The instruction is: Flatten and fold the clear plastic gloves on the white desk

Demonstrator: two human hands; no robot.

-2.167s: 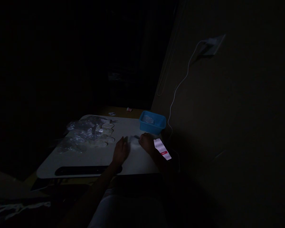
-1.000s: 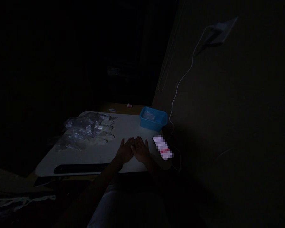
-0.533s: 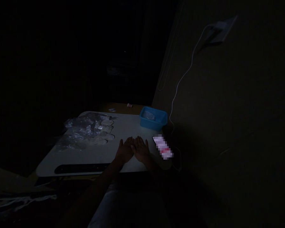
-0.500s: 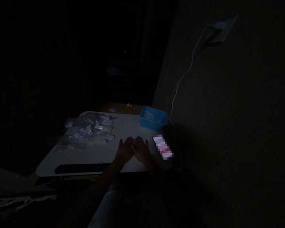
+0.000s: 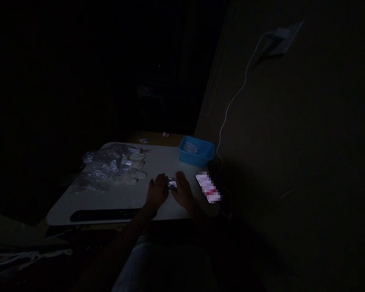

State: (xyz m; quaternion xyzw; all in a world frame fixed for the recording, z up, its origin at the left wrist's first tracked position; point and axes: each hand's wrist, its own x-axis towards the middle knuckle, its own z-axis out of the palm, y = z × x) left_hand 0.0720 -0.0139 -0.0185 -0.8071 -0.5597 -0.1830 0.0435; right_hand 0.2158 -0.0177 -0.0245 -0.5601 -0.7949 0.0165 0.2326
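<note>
The room is very dark. My left hand [image 5: 156,192] and my right hand [image 5: 181,190] lie on a white tabletop [image 5: 124,198], fingers stretched forward and a small gap between them. In that gap lies a small shiny clear plastic piece [image 5: 171,183], with the inner edges of both hands against it. To the left is a heap of clear plastic bags [image 5: 108,168]. A blue plastic tub [image 5: 196,151] stands beyond my right hand.
A lit phone [image 5: 208,187] lies at the table's right edge beside my right hand. A white cable [image 5: 231,105] runs up the wall to a socket [image 5: 279,39]. A dark slot [image 5: 106,215] runs along the table's near edge.
My hands lay flat, side by side and touching; they have now drawn slightly apart, and the small clear plastic piece shows between them.
</note>
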